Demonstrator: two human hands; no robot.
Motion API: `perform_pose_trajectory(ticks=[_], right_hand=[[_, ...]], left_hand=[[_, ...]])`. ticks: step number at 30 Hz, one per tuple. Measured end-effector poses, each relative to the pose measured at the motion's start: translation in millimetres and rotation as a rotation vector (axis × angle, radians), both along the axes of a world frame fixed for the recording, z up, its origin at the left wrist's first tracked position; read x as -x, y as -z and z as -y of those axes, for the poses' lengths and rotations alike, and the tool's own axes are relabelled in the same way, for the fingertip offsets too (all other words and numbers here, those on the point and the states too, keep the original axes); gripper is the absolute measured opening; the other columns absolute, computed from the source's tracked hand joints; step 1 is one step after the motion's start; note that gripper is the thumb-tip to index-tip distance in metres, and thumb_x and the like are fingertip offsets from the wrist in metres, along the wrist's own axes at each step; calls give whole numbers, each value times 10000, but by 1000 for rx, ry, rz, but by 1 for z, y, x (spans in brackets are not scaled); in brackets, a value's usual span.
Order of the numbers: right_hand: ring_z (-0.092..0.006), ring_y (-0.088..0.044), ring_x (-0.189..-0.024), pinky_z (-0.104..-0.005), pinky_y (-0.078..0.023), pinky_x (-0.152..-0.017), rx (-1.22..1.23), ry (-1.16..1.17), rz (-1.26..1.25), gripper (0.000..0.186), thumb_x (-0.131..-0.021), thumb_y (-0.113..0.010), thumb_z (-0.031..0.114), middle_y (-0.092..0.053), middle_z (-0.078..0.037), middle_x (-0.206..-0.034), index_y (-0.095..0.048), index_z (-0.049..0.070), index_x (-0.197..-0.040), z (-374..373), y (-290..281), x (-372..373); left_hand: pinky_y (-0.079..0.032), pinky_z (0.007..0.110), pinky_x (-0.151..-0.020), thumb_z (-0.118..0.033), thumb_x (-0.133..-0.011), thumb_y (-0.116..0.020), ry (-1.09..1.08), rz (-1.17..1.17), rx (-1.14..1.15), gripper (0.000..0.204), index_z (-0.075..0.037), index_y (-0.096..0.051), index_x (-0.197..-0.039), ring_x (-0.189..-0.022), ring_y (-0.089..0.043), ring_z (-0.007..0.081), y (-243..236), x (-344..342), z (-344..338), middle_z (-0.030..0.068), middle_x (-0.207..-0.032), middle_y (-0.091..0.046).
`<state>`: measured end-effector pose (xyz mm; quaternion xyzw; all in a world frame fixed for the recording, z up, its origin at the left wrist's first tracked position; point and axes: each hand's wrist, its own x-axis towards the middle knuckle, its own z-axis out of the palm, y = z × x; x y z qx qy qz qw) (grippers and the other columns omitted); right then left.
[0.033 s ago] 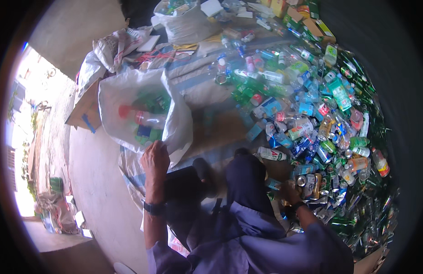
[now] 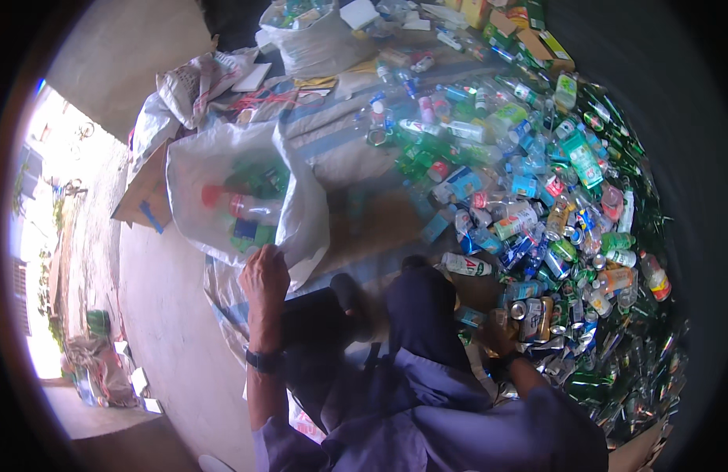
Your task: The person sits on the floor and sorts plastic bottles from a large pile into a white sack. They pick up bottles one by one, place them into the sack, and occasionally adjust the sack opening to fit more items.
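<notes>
My left hand (image 2: 265,274) is closed on the near rim of a large white woven sack (image 2: 305,224), whose mouth gapes toward me. Inside the sack lie several green bottles (image 2: 258,177) and a clear bottle (image 2: 254,209) with a red label. My right hand (image 2: 498,340) reaches low beside my right knee, at the near left edge of a big heap of plastic bottles and cans. It is dim and blurred, so what its fingers hold, if anything, cannot be made out. Close to it are a light blue bottle (image 2: 469,316) and a gold can (image 2: 546,318).
The heap of bottles (image 2: 529,189) spreads along the right side. A second filled white sack (image 2: 325,47) stands at the back. Cardboard (image 2: 146,189) leans left of the near sack, and a striped sheet (image 2: 344,149) covers the ground. Opened boxes (image 2: 537,47) lie far right.
The view has shifted very slightly. My right hand has moved a little nearer to me beside the heap; my left hand keeps its hold on the sack.
</notes>
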<state>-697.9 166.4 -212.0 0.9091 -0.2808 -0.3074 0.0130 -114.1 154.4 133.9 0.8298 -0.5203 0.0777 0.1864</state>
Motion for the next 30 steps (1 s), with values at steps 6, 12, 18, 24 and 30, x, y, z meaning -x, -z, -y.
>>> perform_pose_trajectory(ticks=[6,12,18,24,30], right_hand=[[-434,-677,-791,-629,-458,-939,211,333,840,186,-921,-596,190,-675,-228,-837,-691,31,-934,-29,-26,1],[-349,-711,-758,-499,-553,-710,-155,785,739,226,-897,-632,237,-703,-171,-824,-662,44,-783,-16,-35,11],[-404,-695,-770,-506,-548,-681,-22,787,630,195,-927,-626,245,-700,-186,-846,-683,60,-948,25,-63,18],[-416,-691,-935,-520,-561,-780,196,1123,827,207,-860,-643,152,-700,-213,-1005,-672,47,-1035,38,-92,30],[-435,-640,-1051,-522,-537,-897,263,1009,789,385,-813,-659,67,-645,-227,-1170,-625,-12,-1189,45,-95,47]], left_hand=[[-535,501,-779,-148,-879,-621,-129,90,-78,92,-73,-673,-885,-907,-687,384,8,-3,10,166,-918,-712],[-512,527,-759,-164,-927,-583,-204,176,-25,114,-65,-638,-918,-874,-674,414,20,-18,8,187,-877,-696],[-504,557,-775,-202,-953,-572,-197,121,-104,183,-34,-642,-979,-915,-673,444,23,-23,10,223,-954,-705],[-503,559,-799,-247,-967,-551,-134,98,-153,272,-30,-677,-1071,-932,-671,452,32,-34,9,231,-1012,-709],[-505,554,-817,-233,-961,-553,-51,55,-102,279,-14,-684,-1073,-939,-667,461,44,-48,8,250,-1025,-705]])
